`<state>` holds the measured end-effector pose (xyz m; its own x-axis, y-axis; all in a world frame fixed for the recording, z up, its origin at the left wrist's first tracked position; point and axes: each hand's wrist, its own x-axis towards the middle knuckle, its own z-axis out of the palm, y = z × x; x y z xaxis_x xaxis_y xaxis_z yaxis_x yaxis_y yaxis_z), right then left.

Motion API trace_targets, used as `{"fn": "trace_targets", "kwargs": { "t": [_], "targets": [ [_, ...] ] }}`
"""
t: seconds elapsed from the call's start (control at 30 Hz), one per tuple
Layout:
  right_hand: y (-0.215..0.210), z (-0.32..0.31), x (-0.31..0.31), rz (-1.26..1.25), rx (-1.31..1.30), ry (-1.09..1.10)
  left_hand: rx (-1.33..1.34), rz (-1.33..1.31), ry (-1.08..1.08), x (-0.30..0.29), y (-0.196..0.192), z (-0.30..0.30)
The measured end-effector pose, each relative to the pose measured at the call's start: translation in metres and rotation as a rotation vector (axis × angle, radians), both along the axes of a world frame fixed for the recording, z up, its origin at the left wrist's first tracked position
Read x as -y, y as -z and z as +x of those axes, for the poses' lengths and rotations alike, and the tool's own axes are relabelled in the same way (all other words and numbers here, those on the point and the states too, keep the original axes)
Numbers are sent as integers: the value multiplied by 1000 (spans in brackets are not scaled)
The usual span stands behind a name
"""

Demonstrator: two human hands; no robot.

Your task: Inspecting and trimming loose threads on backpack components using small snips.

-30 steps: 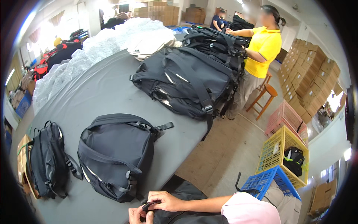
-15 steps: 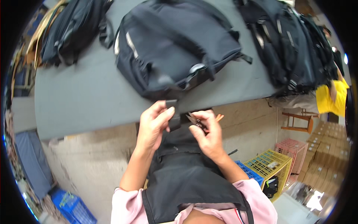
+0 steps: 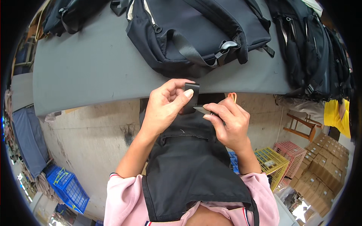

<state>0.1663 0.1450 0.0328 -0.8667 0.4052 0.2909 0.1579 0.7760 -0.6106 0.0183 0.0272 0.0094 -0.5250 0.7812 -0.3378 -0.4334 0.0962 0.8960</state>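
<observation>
My left hand [image 3: 162,107] pinches a short, flat black strip [image 3: 192,90] between thumb and fingers, at the front edge of the grey-covered table [image 3: 83,71]. Thread snips [image 3: 201,109] are held in my right hand [image 3: 233,122], their pointed metal blades at the strip's lower right side. Whether the tips touch the strip, I cannot tell. An orange loop [image 3: 232,96] sticks out above the right hand's fingers; most of the snips' handle is hidden. Just beyond both hands lies a black backpack [image 3: 207,45] with webbing straps and a pale zip edge.
More black backpacks [image 3: 301,49] are piled at the table's right, and another dark bag [image 3: 71,17] lies far left. Yellow [image 3: 270,162] and pink crates [image 3: 290,154], a wooden stool [image 3: 299,126] and cartons [image 3: 324,162] stand right. A blue crate [image 3: 69,186] stands left.
Both hands have moved slightly up and right in the view. The snips' tips have come up to the strip. The backpack appears higher and farther right, as the view has shifted.
</observation>
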Motion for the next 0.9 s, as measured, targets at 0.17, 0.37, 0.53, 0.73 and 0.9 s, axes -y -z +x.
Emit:
{"fn": "trace_targets", "kwargs": {
  "t": [0.17,0.37,0.53,0.73,0.9],
  "targets": [
    [-10,-1,-8,-100,31,-14,-42,-47,71,1,0,-5],
    [-10,-8,-24,-76,149,-174,55,-23,99,3,1,-4],
    [-9,-11,-30,-8,158,-274,89,-26,124,4,8,-6],
    [-3,-7,-29,9,67,-220,179,-53,112,2,10,-7],
    [0,0,-16,-150,-6,-90,242,-37,79,-3,11,-6]
  ]
}}
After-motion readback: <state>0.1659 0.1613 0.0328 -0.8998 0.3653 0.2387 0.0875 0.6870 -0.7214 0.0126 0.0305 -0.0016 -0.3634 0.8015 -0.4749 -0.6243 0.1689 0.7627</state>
